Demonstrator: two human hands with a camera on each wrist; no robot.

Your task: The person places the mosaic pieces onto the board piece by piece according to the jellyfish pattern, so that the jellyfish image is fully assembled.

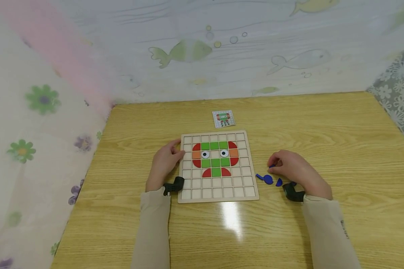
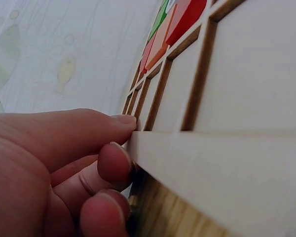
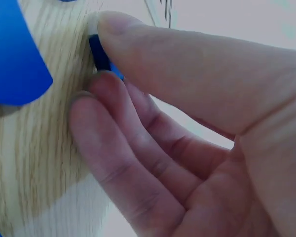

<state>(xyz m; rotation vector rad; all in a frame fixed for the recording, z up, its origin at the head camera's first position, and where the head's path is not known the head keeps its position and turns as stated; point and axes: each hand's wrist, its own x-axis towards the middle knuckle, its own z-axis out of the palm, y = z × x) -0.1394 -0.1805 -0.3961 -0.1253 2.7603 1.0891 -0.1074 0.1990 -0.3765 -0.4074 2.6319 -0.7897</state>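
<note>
A wooden grid board [image 1: 218, 192] lies on the table, with green, red and orange tiles and two eye discs set in its squares. My left hand [image 1: 165, 162] grips the board's left edge. In the left wrist view its thumb [image 2: 121, 121] rests on the rim and the other fingers curl by the side. To the right of the board, my right hand [image 1: 294, 166] pinches a small blue piece [image 3: 99, 53] between thumb and fingers, close to the tabletop. Fingers cover most of that piece. Beside this hand lie a blue disc [image 1: 268, 179], a blue half-round piece [image 1: 279, 182] and a narrow blue piece [image 1: 259, 176].
Behind the board lies a small picture card [image 1: 223, 119] showing a similar tile figure on a grid. The wooden table [image 1: 128, 123] meets a wall with fish drawings [image 1: 195, 52] at the back. Flowered covering [image 1: 23, 149] hangs along the left side.
</note>
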